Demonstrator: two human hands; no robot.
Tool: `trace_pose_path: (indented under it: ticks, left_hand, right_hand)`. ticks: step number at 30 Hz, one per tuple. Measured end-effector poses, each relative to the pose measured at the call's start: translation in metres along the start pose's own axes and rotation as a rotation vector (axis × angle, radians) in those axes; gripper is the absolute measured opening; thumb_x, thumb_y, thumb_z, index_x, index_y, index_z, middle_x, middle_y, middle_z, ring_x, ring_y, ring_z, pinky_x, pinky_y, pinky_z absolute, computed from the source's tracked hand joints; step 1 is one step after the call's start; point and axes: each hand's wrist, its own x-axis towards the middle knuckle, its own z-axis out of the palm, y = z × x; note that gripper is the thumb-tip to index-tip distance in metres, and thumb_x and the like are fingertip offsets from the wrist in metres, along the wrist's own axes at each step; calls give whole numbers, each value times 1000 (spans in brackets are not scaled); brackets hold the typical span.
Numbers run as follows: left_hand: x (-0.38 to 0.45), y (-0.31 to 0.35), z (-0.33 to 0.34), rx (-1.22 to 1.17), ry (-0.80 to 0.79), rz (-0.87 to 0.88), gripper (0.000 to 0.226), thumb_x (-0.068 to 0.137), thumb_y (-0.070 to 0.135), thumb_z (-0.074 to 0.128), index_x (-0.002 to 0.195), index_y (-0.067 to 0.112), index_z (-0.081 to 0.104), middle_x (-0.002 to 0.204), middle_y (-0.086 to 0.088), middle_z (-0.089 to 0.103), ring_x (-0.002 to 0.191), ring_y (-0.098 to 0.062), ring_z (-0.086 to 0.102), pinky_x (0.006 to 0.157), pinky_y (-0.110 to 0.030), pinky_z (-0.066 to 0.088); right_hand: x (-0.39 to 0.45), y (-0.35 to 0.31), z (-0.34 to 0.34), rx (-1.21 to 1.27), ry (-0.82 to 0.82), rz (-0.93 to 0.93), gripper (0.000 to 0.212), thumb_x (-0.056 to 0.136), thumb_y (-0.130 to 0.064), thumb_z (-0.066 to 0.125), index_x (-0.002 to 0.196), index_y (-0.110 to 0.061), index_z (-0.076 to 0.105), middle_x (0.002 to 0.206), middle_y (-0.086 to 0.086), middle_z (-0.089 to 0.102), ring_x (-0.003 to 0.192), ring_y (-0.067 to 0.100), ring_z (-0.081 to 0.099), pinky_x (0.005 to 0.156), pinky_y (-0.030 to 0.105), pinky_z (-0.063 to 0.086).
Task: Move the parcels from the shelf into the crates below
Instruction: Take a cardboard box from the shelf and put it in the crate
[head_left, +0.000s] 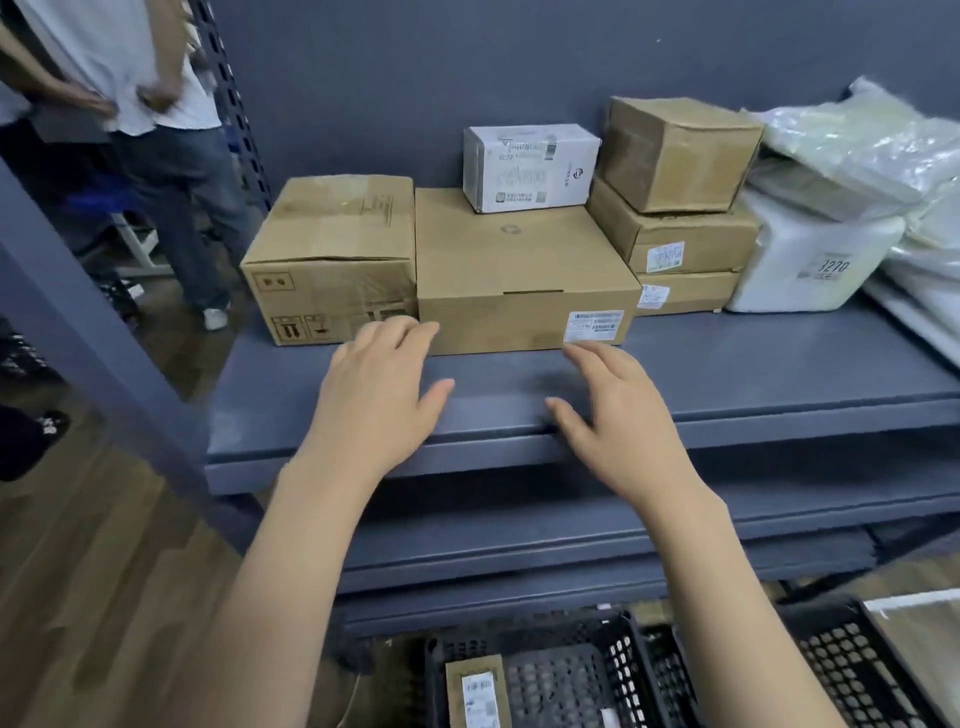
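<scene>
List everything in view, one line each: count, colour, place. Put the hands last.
flat box: 1, brown, shelf centre front
white box: 1, white with labels, on top of the flat box
tall carton: 1, brown, left of the flat box
stacked boxes: 3, brown, right of the flat box
foam box: 1, white, further right
plastic bags: several, clear or pale, shelf's right end
shelf: 1, grey-blue
crates: 2 seen, black, below
small parcel: 1, brown, in the left crate
bystander: 1, white top, jeans, upper left
left hand: open, near the flat box's front left corner
right hand: open, near its front right corner
</scene>
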Motion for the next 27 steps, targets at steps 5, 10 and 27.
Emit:
trace_pose_path:
  ticks: [5, 10, 27]
  left_hand:
    - [35, -38, -12, 29, 84, 21, 62, 86, 32, 64, 140, 12, 42, 143, -7, 40, 135, -25, 28, 109, -40, 24]
    - [54, -75, -26, 49, 124, 2, 65, 84, 31, 67, 140, 10, 40, 146, -9, 36, 138, -26, 24, 113, -39, 19]
    - [74, -117, -17, -198, -31, -380, 98, 81, 23, 74, 150, 34, 5, 145, -18, 18, 129, -37, 26, 107, -41, 26]
  right_hand:
    - [45, -28, 1, 1, 47, -25, 55, 89, -27, 63, 136, -5, 47, 139, 9, 48, 127, 28, 42, 107, 33, 31]
    - [90, -66, 11, -10, 11, -89, 66, 87, -35, 65, 141, -7, 40, 144, 8, 42, 129, 27, 39, 107, 32, 29]
    - [145, -122, 60, -64, -132, 4, 95, 85, -35, 67, 151, -9, 4, 137, 10, 44, 119, 30, 42, 87, 35, 40]
